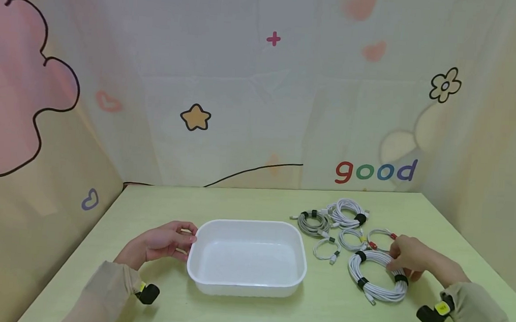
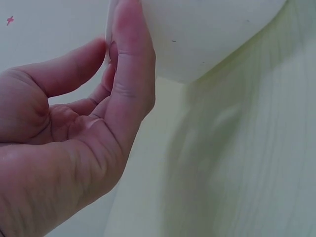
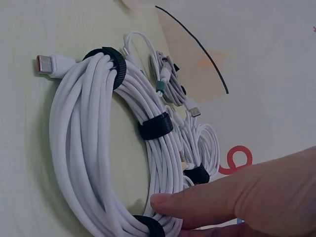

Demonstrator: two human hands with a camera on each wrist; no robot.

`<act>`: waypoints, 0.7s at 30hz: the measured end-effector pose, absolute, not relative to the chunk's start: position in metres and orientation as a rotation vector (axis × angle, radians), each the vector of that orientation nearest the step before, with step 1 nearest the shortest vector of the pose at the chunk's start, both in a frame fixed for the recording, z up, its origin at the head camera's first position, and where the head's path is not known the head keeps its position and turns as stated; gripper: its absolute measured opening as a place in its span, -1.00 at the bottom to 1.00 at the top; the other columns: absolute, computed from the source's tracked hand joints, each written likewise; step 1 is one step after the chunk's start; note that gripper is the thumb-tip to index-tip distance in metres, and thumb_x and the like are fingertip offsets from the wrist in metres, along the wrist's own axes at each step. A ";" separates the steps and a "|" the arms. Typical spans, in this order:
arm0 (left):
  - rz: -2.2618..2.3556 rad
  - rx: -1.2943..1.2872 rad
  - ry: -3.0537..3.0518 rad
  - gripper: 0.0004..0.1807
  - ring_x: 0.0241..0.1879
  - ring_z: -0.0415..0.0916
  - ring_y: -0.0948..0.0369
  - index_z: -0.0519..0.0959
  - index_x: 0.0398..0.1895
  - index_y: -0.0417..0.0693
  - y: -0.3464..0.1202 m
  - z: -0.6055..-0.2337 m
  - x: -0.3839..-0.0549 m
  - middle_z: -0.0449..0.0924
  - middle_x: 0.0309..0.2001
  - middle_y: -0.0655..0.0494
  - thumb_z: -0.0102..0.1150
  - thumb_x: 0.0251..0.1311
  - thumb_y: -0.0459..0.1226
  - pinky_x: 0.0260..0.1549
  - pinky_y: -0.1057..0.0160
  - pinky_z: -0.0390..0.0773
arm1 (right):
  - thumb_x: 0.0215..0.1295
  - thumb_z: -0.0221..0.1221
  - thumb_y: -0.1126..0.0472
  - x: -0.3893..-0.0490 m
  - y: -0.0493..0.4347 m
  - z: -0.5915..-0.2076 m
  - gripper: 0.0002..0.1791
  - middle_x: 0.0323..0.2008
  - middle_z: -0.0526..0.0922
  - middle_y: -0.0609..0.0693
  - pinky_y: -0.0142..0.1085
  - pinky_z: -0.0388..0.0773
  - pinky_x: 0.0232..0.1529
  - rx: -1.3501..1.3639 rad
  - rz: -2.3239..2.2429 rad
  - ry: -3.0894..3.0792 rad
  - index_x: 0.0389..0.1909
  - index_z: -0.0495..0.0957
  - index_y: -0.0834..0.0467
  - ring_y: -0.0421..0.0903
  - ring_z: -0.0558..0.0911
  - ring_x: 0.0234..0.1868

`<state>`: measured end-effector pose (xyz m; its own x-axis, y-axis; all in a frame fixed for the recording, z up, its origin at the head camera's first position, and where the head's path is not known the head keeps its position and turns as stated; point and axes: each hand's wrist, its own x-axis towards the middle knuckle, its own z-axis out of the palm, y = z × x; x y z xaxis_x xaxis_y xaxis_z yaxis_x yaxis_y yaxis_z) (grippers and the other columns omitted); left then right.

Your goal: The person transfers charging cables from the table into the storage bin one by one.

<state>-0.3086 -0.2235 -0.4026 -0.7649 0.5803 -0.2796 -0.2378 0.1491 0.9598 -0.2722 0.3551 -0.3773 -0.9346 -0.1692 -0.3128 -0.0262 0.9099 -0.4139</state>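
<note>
A white plastic tub (image 1: 247, 261) stands on the table. At its left end, my left hand (image 1: 168, 244) pinches the rim between thumb and fingers; in the left wrist view the fingers (image 2: 131, 74) lie along the tub's outer wall. My right hand (image 1: 414, 256) holds the right side of a large coiled white cable (image 1: 378, 290), bound with black straps. The right wrist view shows the thumb (image 3: 192, 202) on the coil, near one strap; the other fingers are mostly hidden. The coil's USB-C plug (image 3: 52, 65) sticks out at its far side.
Behind the large coil lie more bundled cables: a grey one (image 1: 310, 229), a white one with a black strap (image 1: 343, 215), a yellow-tied one (image 1: 348, 239), a small green-tied one (image 1: 318, 256) and a red-tipped one (image 1: 380, 231). A printed curtain (image 1: 245, 81) hangs behind the table.
</note>
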 end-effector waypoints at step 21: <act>1.722 0.335 1.772 -0.89 -0.33 0.61 0.25 0.38 -0.12 -0.11 -0.225 -0.409 -0.310 0.59 -0.33 0.17 0.04 0.35 -0.35 -0.25 0.20 0.69 | 0.18 0.27 0.30 -0.271 0.367 -0.374 -0.80 -0.50 0.56 0.00 -0.29 0.62 -0.53 -0.303 -0.823 2.664 -0.24 0.55 0.35 -0.11 0.56 -0.57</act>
